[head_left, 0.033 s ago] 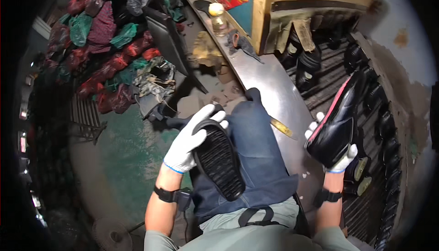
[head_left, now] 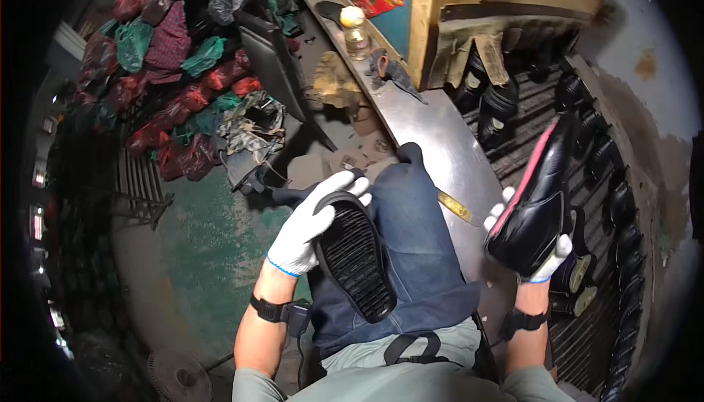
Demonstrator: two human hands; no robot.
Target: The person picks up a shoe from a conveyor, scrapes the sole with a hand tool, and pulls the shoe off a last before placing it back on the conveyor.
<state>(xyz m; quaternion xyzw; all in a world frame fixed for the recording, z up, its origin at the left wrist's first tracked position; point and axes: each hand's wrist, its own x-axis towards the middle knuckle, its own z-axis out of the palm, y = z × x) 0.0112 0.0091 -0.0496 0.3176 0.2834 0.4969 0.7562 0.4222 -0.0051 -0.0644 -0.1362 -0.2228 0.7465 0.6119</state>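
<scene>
Fingers [head_left: 342, 181] of left hand [head_left: 297, 233] pinch ridged black shoe sole [head_left: 358, 264] at far end, above lap [head_left: 425, 252]; right hand [head_left: 551, 261] clasps black shoe [head_left: 529, 226] between fingers and thumb. Shoe lies right of sole, well apart; long axes diverge toward far ends.

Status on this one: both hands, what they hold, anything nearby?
Left hand gripping black ridged sole, tread facing camera. Right hand gripping black shoe with pink edge. Slim yellow object on metal bench.

Jar [head_left: 357, 43] on shiny metal bench [head_left: 438, 127]
</scene>
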